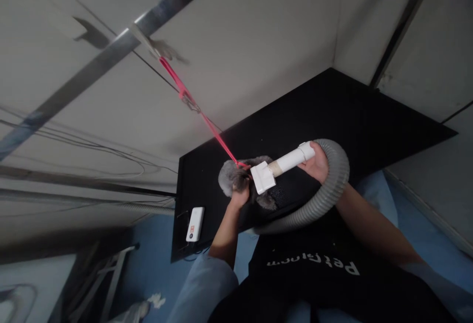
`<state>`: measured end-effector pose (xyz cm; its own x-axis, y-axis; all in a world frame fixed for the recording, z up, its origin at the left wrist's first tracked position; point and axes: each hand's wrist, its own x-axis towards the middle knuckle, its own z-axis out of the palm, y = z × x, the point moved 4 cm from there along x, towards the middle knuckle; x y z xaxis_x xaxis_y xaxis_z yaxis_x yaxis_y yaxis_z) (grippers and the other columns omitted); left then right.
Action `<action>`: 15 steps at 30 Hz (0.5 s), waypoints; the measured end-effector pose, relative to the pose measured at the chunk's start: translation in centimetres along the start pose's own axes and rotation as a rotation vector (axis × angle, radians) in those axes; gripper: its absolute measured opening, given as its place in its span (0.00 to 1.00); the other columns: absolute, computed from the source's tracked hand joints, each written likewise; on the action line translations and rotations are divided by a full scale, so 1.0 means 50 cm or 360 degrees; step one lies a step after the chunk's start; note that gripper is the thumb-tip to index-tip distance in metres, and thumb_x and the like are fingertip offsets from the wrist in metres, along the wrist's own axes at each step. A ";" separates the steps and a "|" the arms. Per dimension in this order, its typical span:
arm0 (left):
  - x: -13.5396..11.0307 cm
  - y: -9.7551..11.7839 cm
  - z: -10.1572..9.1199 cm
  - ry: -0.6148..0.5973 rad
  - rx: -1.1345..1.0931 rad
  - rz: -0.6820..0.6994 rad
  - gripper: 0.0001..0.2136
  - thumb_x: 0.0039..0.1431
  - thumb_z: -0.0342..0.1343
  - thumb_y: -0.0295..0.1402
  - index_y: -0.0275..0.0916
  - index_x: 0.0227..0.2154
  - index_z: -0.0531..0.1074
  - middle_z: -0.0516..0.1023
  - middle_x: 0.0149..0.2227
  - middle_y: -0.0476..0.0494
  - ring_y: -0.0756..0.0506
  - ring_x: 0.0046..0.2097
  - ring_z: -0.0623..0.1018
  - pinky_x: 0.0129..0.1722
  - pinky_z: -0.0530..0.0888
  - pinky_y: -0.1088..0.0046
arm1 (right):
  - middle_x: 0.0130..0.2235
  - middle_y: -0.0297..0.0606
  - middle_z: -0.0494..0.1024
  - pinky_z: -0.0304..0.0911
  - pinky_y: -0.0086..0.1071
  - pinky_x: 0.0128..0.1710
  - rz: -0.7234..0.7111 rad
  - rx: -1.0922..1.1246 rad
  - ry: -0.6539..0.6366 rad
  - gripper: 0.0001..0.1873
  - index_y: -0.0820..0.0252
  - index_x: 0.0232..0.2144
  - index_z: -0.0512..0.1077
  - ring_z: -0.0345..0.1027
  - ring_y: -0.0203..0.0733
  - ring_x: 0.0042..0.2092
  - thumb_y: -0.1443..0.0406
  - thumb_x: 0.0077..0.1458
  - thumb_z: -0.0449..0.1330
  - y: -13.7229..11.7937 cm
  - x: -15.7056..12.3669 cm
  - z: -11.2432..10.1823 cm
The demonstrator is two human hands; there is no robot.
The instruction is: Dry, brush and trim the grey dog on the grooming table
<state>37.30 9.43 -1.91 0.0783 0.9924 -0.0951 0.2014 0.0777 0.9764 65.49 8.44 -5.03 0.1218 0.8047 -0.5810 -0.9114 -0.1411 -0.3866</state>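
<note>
A small animal with fluffy grey fur (pixel 228 179) is on a black table (pixel 221 151); its kind is not clear. My left hand (pixel 241 197) is closed on the animal's fur near its head, fingers partly hidden. My right hand (pixel 318 164) grips a white dryer nozzle (pixel 293 158) where it joins a ribbed grey hose (pixel 338 165). The nozzle's flat, wide head is right over the animal and covers part of it. A pink leash (pixel 210 125) runs from the animal up to an overhead metal bar (pixel 111 47).
On the table's left end lies a white power bank (pixel 195 224) with a dark cable. The hose loops from my right hand down past the front of my black apron (pixel 295 283). A pale wall (pixel 258 42) stands behind the table, with loose cables (pixel 99 145) on the left.
</note>
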 end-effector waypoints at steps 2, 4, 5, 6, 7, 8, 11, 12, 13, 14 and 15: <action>-0.004 -0.005 -0.006 0.0080 0.0151 0.0256 0.13 0.52 0.58 0.45 0.39 0.31 0.72 0.75 0.45 0.37 0.38 0.55 0.71 0.59 0.63 0.62 | 0.32 0.35 0.77 0.71 0.45 0.45 0.0014 -0.0074 -0.0064 0.07 0.61 0.37 0.70 0.72 0.40 0.35 0.62 0.58 0.56 -0.004 0.010 0.015; -0.007 -0.021 -0.010 0.0117 0.0196 0.0337 0.16 0.54 0.55 0.49 0.39 0.30 0.72 0.76 0.42 0.37 0.38 0.50 0.73 0.57 0.66 0.61 | 0.31 0.34 0.76 0.71 0.43 0.45 -0.0012 -0.0137 -0.0077 0.08 0.61 0.37 0.70 0.72 0.38 0.35 0.62 0.59 0.56 -0.013 0.020 0.019; -0.007 -0.030 -0.011 0.0122 0.0175 0.0320 0.17 0.54 0.54 0.50 0.39 0.30 0.72 0.76 0.41 0.38 0.39 0.48 0.74 0.56 0.67 0.60 | 0.31 0.34 0.76 0.71 0.42 0.45 -0.0019 -0.0162 -0.0072 0.08 0.61 0.37 0.70 0.72 0.38 0.34 0.62 0.59 0.56 -0.017 0.025 0.017; -0.006 -0.039 -0.014 0.0129 0.0138 0.0291 0.18 0.55 0.53 0.51 0.40 0.31 0.72 0.76 0.39 0.38 0.39 0.46 0.75 0.55 0.68 0.60 | 0.31 0.34 0.76 0.71 0.41 0.45 -0.0015 -0.0183 -0.0053 0.08 0.62 0.37 0.70 0.71 0.37 0.34 0.62 0.59 0.56 -0.020 0.031 0.012; -0.005 -0.046 -0.016 0.0141 0.0101 0.0258 0.18 0.55 0.53 0.52 0.40 0.30 0.71 0.76 0.37 0.39 0.40 0.44 0.75 0.54 0.69 0.59 | 0.30 0.34 0.76 0.71 0.41 0.45 0.0002 -0.0197 -0.0034 0.08 0.62 0.37 0.70 0.71 0.37 0.34 0.62 0.59 0.55 -0.021 0.035 0.005; -0.004 -0.050 -0.019 0.0163 0.0076 0.0222 0.19 0.54 0.53 0.53 0.41 0.29 0.71 0.76 0.36 0.39 0.40 0.44 0.76 0.54 0.69 0.60 | 0.30 0.34 0.76 0.71 0.40 0.44 0.0028 -0.0205 -0.0020 0.09 0.62 0.37 0.70 0.71 0.37 0.34 0.62 0.59 0.54 -0.019 0.039 -0.003; 0.003 -0.049 -0.030 0.0216 0.0064 0.0143 0.19 0.54 0.52 0.53 0.41 0.25 0.68 0.75 0.33 0.40 0.39 0.45 0.76 0.54 0.69 0.60 | 0.30 0.34 0.77 0.71 0.39 0.44 0.0034 -0.0149 -0.0018 0.08 0.61 0.36 0.70 0.72 0.38 0.35 0.63 0.58 0.55 -0.004 0.043 -0.029; 0.005 -0.045 -0.033 0.0215 0.0065 0.0127 0.19 0.54 0.52 0.53 0.41 0.24 0.67 0.75 0.33 0.41 0.39 0.46 0.76 0.54 0.69 0.60 | 0.30 0.34 0.77 0.72 0.39 0.44 0.0004 -0.0103 -0.0032 0.07 0.61 0.36 0.70 0.72 0.38 0.35 0.64 0.57 0.55 0.003 0.041 -0.036; 0.009 -0.040 -0.037 0.0211 0.0060 0.0117 0.19 0.55 0.52 0.53 0.42 0.23 0.67 0.75 0.32 0.41 0.39 0.47 0.75 0.54 0.70 0.61 | 0.31 0.33 0.78 0.72 0.39 0.44 -0.0027 -0.0051 -0.0047 0.07 0.60 0.36 0.70 0.73 0.39 0.36 0.64 0.56 0.56 0.013 0.037 -0.043; 0.013 -0.034 -0.041 0.0205 0.0046 0.0112 0.19 0.55 0.51 0.53 0.42 0.23 0.66 0.75 0.33 0.41 0.39 0.48 0.75 0.53 0.70 0.62 | 0.31 0.33 0.78 0.72 0.40 0.45 -0.0055 0.0002 -0.0051 0.07 0.60 0.36 0.70 0.73 0.39 0.36 0.64 0.54 0.56 0.023 0.032 -0.050; 0.017 -0.028 -0.046 0.0199 0.0030 0.0109 0.19 0.56 0.51 0.53 0.42 0.23 0.66 0.75 0.33 0.41 0.39 0.48 0.75 0.53 0.71 0.62 | 0.32 0.34 0.78 0.72 0.41 0.45 -0.0083 0.0060 -0.0053 0.08 0.60 0.36 0.71 0.73 0.40 0.37 0.65 0.53 0.56 0.034 0.025 -0.057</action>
<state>34.86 10.39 -2.91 -0.0294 0.9996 -0.0022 0.2180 0.0085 0.9759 65.21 7.56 -8.45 0.1570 0.8294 -0.5361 -0.9183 -0.0772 -0.3883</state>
